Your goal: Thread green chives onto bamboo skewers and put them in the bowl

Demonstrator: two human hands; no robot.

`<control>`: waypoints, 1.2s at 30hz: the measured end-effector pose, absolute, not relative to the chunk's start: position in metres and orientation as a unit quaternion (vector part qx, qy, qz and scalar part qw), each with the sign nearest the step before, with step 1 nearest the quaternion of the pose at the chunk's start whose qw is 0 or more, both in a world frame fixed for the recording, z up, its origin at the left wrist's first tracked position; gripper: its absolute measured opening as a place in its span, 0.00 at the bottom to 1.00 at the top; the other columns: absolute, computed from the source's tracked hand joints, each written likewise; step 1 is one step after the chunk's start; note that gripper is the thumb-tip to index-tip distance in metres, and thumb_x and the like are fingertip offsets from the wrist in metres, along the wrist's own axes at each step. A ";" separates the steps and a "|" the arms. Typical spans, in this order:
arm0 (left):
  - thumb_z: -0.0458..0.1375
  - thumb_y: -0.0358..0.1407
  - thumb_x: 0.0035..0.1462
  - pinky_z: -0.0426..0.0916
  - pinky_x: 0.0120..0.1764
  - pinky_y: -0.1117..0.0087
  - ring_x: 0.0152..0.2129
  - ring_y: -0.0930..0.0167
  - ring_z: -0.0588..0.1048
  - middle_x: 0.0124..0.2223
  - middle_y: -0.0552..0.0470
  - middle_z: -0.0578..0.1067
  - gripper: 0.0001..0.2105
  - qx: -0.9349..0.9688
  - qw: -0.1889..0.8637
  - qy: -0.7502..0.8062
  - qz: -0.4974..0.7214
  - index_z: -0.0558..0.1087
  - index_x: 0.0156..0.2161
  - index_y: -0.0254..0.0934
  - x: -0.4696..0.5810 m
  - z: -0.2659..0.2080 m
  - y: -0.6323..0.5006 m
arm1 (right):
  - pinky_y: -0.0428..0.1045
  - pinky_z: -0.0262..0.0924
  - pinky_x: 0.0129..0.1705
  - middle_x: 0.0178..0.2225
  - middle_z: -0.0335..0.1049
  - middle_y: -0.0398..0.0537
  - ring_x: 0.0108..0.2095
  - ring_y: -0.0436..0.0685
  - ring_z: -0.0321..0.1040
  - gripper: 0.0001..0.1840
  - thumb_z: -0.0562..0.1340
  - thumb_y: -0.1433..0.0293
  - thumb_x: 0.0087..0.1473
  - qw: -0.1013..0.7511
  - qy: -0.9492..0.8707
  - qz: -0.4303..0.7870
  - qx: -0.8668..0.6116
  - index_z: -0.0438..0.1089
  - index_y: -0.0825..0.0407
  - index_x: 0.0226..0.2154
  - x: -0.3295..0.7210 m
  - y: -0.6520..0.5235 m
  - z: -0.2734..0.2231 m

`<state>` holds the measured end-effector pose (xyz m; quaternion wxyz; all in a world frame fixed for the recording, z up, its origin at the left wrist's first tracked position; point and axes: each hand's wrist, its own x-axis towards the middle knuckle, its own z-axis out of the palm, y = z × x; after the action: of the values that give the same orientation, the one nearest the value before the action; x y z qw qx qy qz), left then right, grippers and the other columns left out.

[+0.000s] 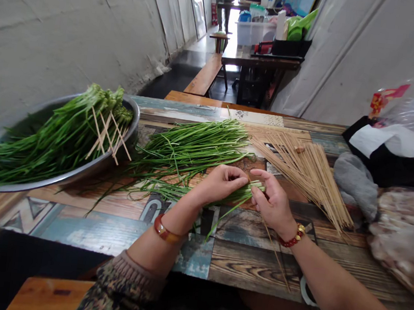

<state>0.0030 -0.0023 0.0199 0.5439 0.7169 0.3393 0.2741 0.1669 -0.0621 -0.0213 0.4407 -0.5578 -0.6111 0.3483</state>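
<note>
A small bunch of green chives (241,195) lies between my two hands above the table, its pale cut ends (259,184) pointing right. My left hand (226,180) is closed at the bunch, thumb and fingertips pinched together. From the other side my right hand (272,201) grips the pale ends, with the thumb pressed on them and the index finger raised. A thin wooden skewer (277,256) slants from below my right hand to the table's near edge; whether that hand holds it is hidden. Just beyond is a pile of loose chives (201,142).
Many bare skewers (317,181) are heaped at right. A metal basin (134,122) at left carries skewered chive bunches (104,100). Plastic bags (402,234) fill the right edge, beside a grey bag (355,185). A tape roll (307,291) sits by my right forearm.
</note>
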 end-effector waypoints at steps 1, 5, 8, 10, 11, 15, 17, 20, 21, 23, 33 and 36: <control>0.55 0.37 0.54 0.60 0.29 0.76 0.24 0.77 0.65 0.26 0.54 0.70 0.11 0.721 0.546 0.334 0.265 0.73 0.28 0.29 0.002 0.020 -0.002 | 0.45 0.58 0.23 0.24 0.63 0.39 0.20 0.47 0.58 0.19 0.55 0.67 0.56 0.443 -0.611 0.352 -0.554 0.60 0.50 0.51 0.167 -0.062 -0.021; 0.55 0.38 0.55 0.59 0.26 0.77 0.22 0.77 0.64 0.24 0.54 0.69 0.13 0.742 0.539 0.321 0.238 0.73 0.27 0.28 0.001 0.018 0.000 | 0.44 0.58 0.22 0.23 0.62 0.38 0.19 0.47 0.59 0.19 0.55 0.66 0.56 0.446 -0.603 0.372 -0.546 0.60 0.51 0.51 0.167 -0.062 -0.020; 0.55 0.37 0.55 0.60 0.27 0.77 0.22 0.77 0.65 0.24 0.53 0.70 0.13 0.735 0.538 0.323 0.257 0.72 0.26 0.28 0.004 0.015 -0.002 | 0.43 0.58 0.20 0.22 0.63 0.38 0.18 0.47 0.61 0.18 0.56 0.62 0.56 0.451 -0.585 0.382 -0.555 0.62 0.52 0.48 0.167 -0.062 -0.021; 0.55 0.36 0.54 0.60 0.27 0.77 0.22 0.77 0.65 0.24 0.53 0.70 0.12 0.727 0.540 0.328 0.267 0.72 0.25 0.29 0.007 0.013 -0.003 | 0.43 0.57 0.19 0.21 0.63 0.38 0.17 0.47 0.62 0.16 0.57 0.59 0.56 0.456 -0.567 0.394 -0.562 0.63 0.52 0.43 0.166 -0.061 -0.022; 0.56 0.36 0.54 0.60 0.27 0.77 0.22 0.77 0.65 0.24 0.54 0.69 0.12 0.727 0.537 0.333 0.269 0.71 0.24 0.29 0.008 0.012 -0.004 | 0.43 0.56 0.18 0.20 0.63 0.37 0.16 0.47 0.61 0.16 0.57 0.58 0.56 0.458 -0.559 0.397 -0.566 0.63 0.52 0.40 0.165 -0.060 -0.022; 0.55 0.36 0.54 0.58 0.25 0.78 0.21 0.78 0.64 0.22 0.55 0.68 0.13 0.742 0.506 0.353 0.261 0.71 0.23 0.29 0.011 0.009 -0.005 | 0.43 0.55 0.16 0.18 0.63 0.38 0.14 0.47 0.61 0.14 0.57 0.57 0.55 0.453 -0.553 0.375 -0.590 0.64 0.52 0.33 0.162 -0.060 -0.021; 0.54 0.36 0.54 0.59 0.26 0.77 0.21 0.77 0.65 0.23 0.54 0.70 0.13 0.757 0.492 0.352 0.246 0.72 0.24 0.29 0.009 0.009 -0.004 | 0.43 0.55 0.16 0.17 0.64 0.39 0.14 0.47 0.61 0.14 0.57 0.57 0.55 0.449 -0.557 0.362 -0.598 0.64 0.52 0.32 0.161 -0.059 -0.020; 0.54 0.35 0.55 0.63 0.30 0.76 0.25 0.75 0.70 0.28 0.51 0.76 0.11 0.774 0.458 0.365 0.242 0.75 0.30 0.30 0.004 0.010 0.001 | 0.43 0.55 0.16 0.17 0.64 0.38 0.14 0.47 0.60 0.15 0.57 0.57 0.54 0.452 -0.545 0.389 -0.589 0.65 0.52 0.33 0.162 -0.057 -0.020; 0.54 0.35 0.55 0.64 0.32 0.75 0.27 0.73 0.72 0.31 0.50 0.77 0.11 0.774 0.434 0.383 0.257 0.76 0.32 0.30 0.001 0.010 0.004 | 0.43 0.54 0.15 0.17 0.63 0.38 0.14 0.47 0.60 0.16 0.57 0.56 0.54 0.455 -0.536 0.407 -0.584 0.65 0.52 0.34 0.162 -0.056 -0.021; 0.54 0.35 0.55 0.66 0.35 0.73 0.31 0.71 0.74 0.35 0.47 0.78 0.11 0.770 0.366 0.431 0.296 0.77 0.36 0.31 -0.003 0.009 0.011 | 0.42 0.53 0.15 0.17 0.63 0.37 0.14 0.47 0.59 0.18 0.57 0.55 0.53 0.458 -0.517 0.439 -0.574 0.65 0.53 0.38 0.163 -0.053 -0.024; 0.53 0.33 0.57 0.64 0.37 0.70 0.33 0.69 0.72 0.34 0.47 0.76 0.10 0.844 0.111 0.496 0.171 0.77 0.34 0.35 0.008 0.008 0.047 | 0.44 0.53 0.17 0.17 0.65 0.39 0.14 0.48 0.59 0.14 0.56 0.58 0.55 0.463 -0.555 0.380 -0.578 0.67 0.52 0.31 0.163 -0.048 -0.032; 0.54 0.37 0.57 0.63 0.37 0.69 0.34 0.68 0.71 0.36 0.46 0.74 0.10 0.848 0.038 0.512 0.134 0.76 0.35 0.35 0.018 0.005 0.054 | 0.44 0.55 0.19 0.16 0.65 0.39 0.15 0.49 0.60 0.12 0.55 0.61 0.55 0.463 -0.562 0.361 -0.583 0.67 0.51 0.30 0.162 -0.048 -0.031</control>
<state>0.0179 0.0539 0.0049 0.0382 0.8477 0.5120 0.1336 0.1621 -0.0481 -0.0315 0.4628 -0.5831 -0.5618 0.3607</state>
